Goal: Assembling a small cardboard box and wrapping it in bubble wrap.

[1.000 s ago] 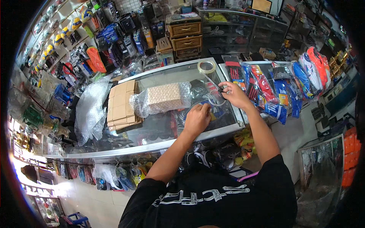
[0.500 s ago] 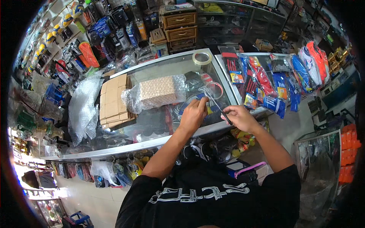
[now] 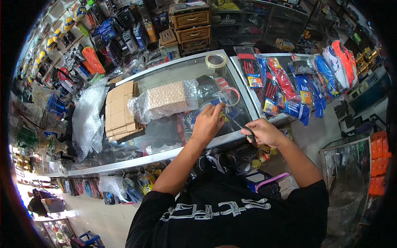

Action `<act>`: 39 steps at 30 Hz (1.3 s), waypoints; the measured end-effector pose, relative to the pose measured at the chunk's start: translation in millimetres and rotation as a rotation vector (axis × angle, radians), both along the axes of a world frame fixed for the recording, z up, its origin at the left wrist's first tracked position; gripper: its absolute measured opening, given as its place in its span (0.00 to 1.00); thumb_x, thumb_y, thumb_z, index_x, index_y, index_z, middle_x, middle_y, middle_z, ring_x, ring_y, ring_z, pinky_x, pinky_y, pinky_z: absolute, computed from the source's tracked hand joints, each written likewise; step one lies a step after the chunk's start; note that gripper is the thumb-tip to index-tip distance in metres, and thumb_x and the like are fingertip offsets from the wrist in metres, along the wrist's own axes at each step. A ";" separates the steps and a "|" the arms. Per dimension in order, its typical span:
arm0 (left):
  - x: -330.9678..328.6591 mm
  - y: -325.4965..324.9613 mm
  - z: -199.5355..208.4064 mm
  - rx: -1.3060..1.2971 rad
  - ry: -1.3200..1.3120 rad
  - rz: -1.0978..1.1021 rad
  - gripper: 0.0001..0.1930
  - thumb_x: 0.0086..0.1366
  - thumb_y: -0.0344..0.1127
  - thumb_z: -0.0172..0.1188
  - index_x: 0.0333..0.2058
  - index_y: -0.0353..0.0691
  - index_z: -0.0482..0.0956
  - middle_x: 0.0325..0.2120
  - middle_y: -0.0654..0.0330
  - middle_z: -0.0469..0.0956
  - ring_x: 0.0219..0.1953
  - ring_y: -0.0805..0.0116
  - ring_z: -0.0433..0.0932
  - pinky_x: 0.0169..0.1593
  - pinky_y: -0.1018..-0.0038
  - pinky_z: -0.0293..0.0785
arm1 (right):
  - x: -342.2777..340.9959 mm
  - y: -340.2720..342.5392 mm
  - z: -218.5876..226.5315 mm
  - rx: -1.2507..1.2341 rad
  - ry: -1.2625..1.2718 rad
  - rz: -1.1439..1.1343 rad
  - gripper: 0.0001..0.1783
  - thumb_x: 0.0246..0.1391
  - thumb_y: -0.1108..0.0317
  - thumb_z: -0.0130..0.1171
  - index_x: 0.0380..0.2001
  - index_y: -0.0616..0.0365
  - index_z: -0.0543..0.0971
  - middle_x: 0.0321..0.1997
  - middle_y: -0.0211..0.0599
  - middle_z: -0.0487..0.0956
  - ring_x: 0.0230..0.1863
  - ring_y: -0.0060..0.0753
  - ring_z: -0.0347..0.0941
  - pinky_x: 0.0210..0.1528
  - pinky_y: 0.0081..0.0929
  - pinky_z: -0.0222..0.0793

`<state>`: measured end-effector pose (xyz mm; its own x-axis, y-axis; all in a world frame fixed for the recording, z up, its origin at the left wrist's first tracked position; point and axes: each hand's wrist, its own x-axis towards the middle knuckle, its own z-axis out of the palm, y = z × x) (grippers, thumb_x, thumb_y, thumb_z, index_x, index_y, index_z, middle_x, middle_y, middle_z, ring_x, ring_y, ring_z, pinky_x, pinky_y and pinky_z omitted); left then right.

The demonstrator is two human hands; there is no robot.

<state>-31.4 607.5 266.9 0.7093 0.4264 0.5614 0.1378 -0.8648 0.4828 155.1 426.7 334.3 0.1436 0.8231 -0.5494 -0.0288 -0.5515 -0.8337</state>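
Observation:
My right hand [image 3: 263, 133] is closed on a pair of scissors [image 3: 249, 134]. Their black handle loops show at the fingers, and the thin blades point up and left toward my other hand. My left hand [image 3: 209, 122] is curled above the glass counter, fingertips bent together; what they pinch, if anything, is too small to make out. A roll of clear tape [image 3: 238, 98] lies just beyond those fingertips. Left of my hands rests a box wrapped in bubble wrap [image 3: 167, 98]. Flattened brown cardboard [image 3: 118, 107] lies beside it.
The glass display counter [image 3: 165, 151] has a pale metal edge. A second tape roll [image 3: 216, 66] sits at its far edge. Loose bubble wrap [image 3: 89, 120] lies at the left end. Several packaged socks [image 3: 283, 80] cover the counter on the right. A glass case [image 3: 346, 173] stands at right.
The scissors have drawn back down and right, away from the tape roll, with my right hand turning slightly. My left hand has shifted a little. The view has moved slightly.

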 end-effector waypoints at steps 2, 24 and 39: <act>-0.4 2.8 0.2 -0.022 0.017 -0.046 0.25 0.59 0.26 0.72 0.55 0.41 0.78 0.41 0.55 0.85 0.48 0.51 0.82 0.53 0.58 0.81 | 0.8 0.6 -1.9 0.013 0.000 0.013 0.18 0.71 0.53 0.70 0.36 0.57 0.87 0.24 0.24 0.80 0.18 0.11 0.62 0.21 0.19 0.53; 3.1 6.4 -0.6 0.027 0.096 -0.109 0.24 0.60 0.26 0.70 0.55 0.46 0.78 0.46 0.62 0.85 0.54 0.56 0.80 0.58 0.58 0.74 | -3.2 0.9 -11.6 0.107 -0.119 0.121 0.14 0.71 0.62 0.68 0.42 0.65 0.89 0.27 0.24 0.82 0.26 0.15 0.71 0.31 0.22 0.65; 0.0 7.4 -4.6 -0.031 0.099 -0.055 0.24 0.62 0.27 0.68 0.57 0.42 0.77 0.46 0.60 0.88 0.52 0.54 0.81 0.57 0.57 0.73 | -5.2 0.5 42.0 0.244 -0.702 0.140 0.16 0.62 0.63 0.74 0.44 0.67 0.86 0.21 0.43 0.83 0.23 0.31 0.78 0.32 0.36 0.71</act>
<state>-31.4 614.9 262.3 0.7831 0.4018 0.4747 0.1391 -0.8571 0.4959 149.9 427.2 376.3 0.2779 0.9459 -0.1674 0.6111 -0.3086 -0.7289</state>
